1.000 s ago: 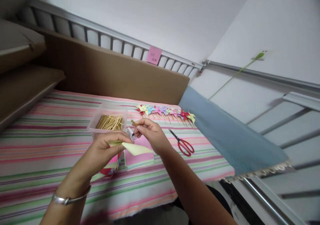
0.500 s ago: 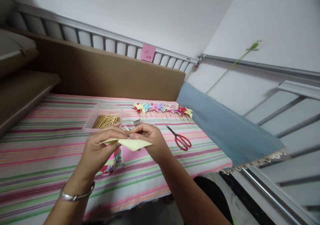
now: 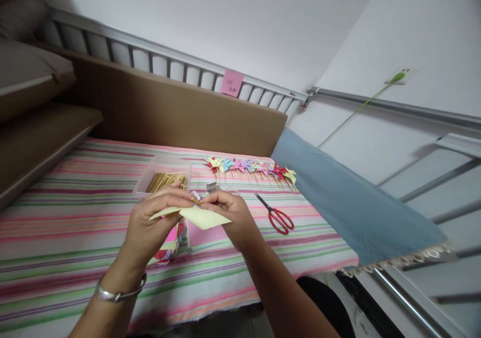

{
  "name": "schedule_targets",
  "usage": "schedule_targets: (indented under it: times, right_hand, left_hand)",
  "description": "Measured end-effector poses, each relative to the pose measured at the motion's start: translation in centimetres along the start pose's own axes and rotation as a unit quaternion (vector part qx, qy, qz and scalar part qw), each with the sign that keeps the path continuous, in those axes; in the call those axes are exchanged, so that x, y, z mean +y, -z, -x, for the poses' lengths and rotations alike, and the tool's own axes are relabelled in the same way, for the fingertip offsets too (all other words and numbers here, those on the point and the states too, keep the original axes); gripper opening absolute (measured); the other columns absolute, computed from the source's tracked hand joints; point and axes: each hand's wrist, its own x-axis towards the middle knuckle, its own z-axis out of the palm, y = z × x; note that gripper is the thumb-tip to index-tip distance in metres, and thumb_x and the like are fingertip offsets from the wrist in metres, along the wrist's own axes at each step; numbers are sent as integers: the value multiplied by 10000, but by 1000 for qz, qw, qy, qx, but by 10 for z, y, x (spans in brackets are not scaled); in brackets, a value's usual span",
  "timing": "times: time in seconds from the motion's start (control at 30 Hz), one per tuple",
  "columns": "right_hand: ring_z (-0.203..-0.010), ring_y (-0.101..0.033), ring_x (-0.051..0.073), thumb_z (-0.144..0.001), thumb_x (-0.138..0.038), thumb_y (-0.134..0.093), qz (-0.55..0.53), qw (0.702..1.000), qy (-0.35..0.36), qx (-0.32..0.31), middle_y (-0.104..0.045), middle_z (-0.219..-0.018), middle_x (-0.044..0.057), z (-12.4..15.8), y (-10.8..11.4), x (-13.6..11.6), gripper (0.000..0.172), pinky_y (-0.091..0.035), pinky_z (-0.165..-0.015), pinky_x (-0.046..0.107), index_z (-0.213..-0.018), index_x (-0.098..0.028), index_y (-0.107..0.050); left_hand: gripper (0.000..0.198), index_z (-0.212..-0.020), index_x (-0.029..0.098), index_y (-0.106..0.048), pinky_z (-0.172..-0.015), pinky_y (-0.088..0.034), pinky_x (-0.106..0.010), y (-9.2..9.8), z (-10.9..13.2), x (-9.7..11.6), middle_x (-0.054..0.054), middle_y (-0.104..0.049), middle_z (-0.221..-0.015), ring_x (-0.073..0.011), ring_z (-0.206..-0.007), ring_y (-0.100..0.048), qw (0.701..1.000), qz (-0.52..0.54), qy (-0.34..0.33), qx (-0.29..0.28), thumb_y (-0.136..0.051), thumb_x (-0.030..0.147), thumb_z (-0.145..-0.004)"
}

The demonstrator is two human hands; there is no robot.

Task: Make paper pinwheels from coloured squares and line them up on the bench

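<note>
Yellow paper (image 3: 206,219) spans left to right near centre, corner pointing downward, pinched between our left fingers (image 3: 169,198) and thumb; our right fingers (image 3: 222,199) grip a stick (image 3: 196,202) above.

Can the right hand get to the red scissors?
Probably yes: the red scissors lie near the right hand, with only striped cloth showing between them, though that hand is busy by the yellow paper.

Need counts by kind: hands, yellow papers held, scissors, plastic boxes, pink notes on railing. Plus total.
Hands: 2 (left hand, right hand)
Held yellow paper: 1
Scissors: 1
Plastic box: 1
Pink note on railing: 1
Total: 6
</note>
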Motion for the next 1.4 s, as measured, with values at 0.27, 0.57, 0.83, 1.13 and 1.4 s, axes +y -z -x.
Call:
schedule_targets:
  times: [0.27,0.57,0.83,1.13,1.4]
  right_hand:
    - [-582,-552,116,-655,-283,-733,30,999,36,19,-636,-634,-4,1,-1,-1,101,-441,-545,237,-672,-191,-695]
    - [-632,-562,110,-674,-248,-729,31,999,30,9,-633,-677,-11,4,0,-6,64,-436,-600,245,-700,-194,-709]
    - [-653,-583,126,-674,-249,-728,46,998,30,11,-655,-704,1,4,1,-6,59,-458,-607,252,-698,-196,-714]
    - [-643,-578,113,-689,-216,-713,46,998,31,6,-643,-694,-10,4,1,-7,27,-454,-622,253,-706,-195,-714]
    - [-665,-580,128,-706,-199,-709,98,993,66,15,-643,-713,1,4,3,-8,25,-455,-647,273,-722,-205,-728]
  left_hand:
    - [45,-721,279,-755,-939,-433,-394,-2,2,0,-33,-737,-824,-210,-824,-655,1000,-4,12,13,-718,253,-726]
    - [69,-722,283,-756,-948,-426,-392,-1,2,0,-33,-735,-834,-211,-830,-654,1000,-1,20,6,-706,237,-734]
    - [41,-716,276,-756,-959,-425,-420,-1,1,-2,-37,-738,-818,-215,-817,-654,1000,0,22,7,-717,267,-724]
    - [56,-718,273,-752,-859,-471,-372,0,2,-3,-35,-731,-822,-213,-819,-651,1000,-7,18,-1,-703,259,-741]
    - [54,-740,270,-743,-845,-468,-352,0,3,-6,-29,-718,-841,-209,-840,-644,1000,-3,14,-11,-707,230,-744]
